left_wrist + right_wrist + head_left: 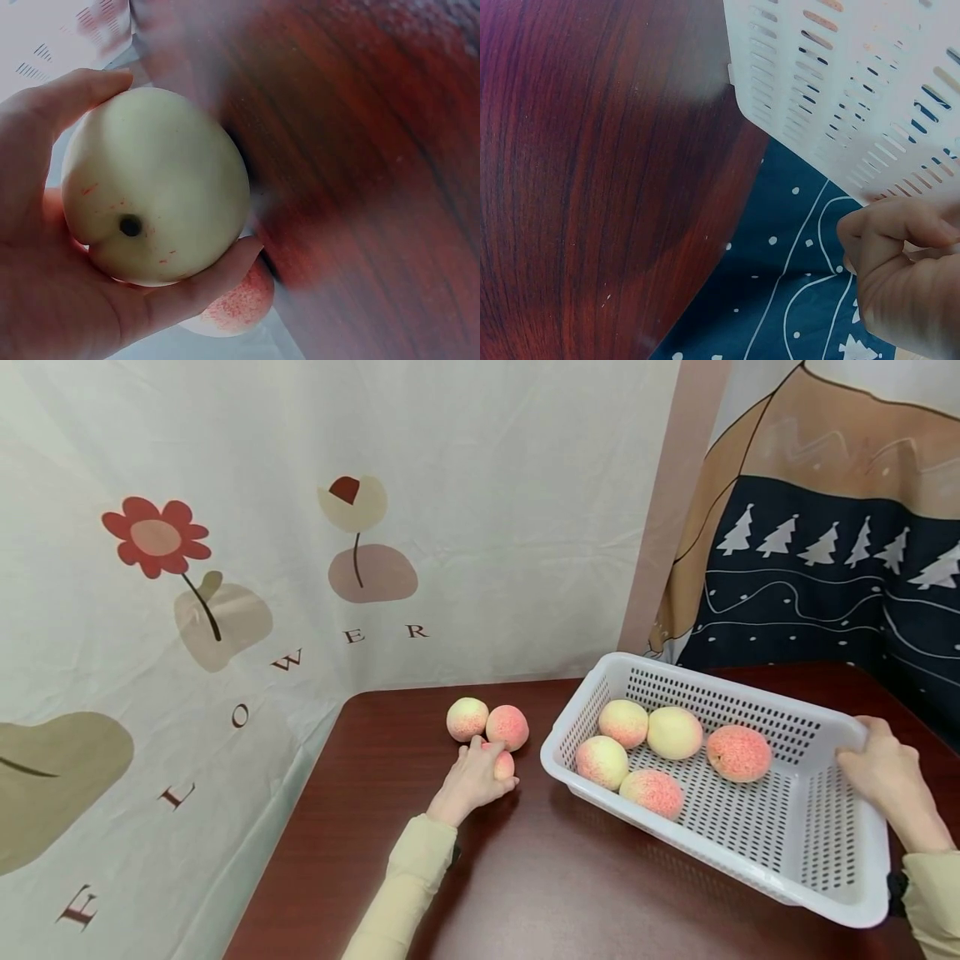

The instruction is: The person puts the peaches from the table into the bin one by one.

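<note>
My left hand [471, 779] grips a peach [157, 184] between thumb and fingers; in the head view most of that peach is hidden by the hand. Just beyond it on the table lie a pale, speckled peach [467, 719] and a redder peach [507, 727], side by side. With curled fingers, my right hand [888, 772] holds the right end of a white perforated plastic basket [720, 852]. Several peaches lie inside, mostly toward its left, among them a reddish one [738, 753] and a pale yellow one [675, 733]. In the right wrist view the basket stands tilted.
The dark red-brown wooden table [360, 827] carries everything. Behind it hangs a pale cloth [510, 527] printed with flowers and letters. A dark cloth with white trees [795, 585] hangs at the right, close to the table's far edge.
</note>
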The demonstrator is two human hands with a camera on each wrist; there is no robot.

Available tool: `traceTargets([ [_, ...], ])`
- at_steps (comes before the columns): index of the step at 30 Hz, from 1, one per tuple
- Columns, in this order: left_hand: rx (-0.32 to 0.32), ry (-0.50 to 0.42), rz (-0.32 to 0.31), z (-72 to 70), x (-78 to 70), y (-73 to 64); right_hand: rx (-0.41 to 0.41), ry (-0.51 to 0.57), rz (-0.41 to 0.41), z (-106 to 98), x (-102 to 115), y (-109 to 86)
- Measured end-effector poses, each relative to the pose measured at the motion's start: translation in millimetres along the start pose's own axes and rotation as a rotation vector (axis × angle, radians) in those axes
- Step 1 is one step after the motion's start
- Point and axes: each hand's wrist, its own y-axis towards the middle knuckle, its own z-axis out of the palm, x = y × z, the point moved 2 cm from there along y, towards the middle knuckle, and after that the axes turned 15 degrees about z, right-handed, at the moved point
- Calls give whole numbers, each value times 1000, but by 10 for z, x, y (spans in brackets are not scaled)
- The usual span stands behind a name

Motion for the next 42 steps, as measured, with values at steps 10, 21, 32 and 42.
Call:
traceTargets([
  [10, 17, -10, -15, -16, 1, -14, 7, 0, 0, 4, -6, -2],
  [21, -7, -2, 0, -105, -51, -37, -1, 0, 1, 13, -18, -1],
  [32, -118, 45, 90, -330, -218, -27, -6, -7, 3, -12, 16, -32],
  [42, -218, 45, 183, -533, -457, 84, -6, -2, 1, 3, -2, -2],
])
